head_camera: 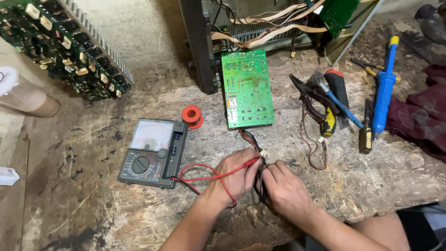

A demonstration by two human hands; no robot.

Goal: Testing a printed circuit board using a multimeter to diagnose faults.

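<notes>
Head view: left hand (238,174) pinches the red probe (251,161), tip toward the white connector (263,152); right hand (284,188) clasps black leads (261,186) beside it.

Rough, scarred wooden workbench (371,176) fills the view, its surface stained dark in patches, front edge chipped and splintered, evenly lit from above.

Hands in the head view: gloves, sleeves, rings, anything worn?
Nothing worn. The left hand and right hand are bare, with no gloves, rings, watch or wristbands visible. Both forearms are bare as far as the frame shows, no sleeves. Fingers are uncovered, without tape or bandages.
</notes>
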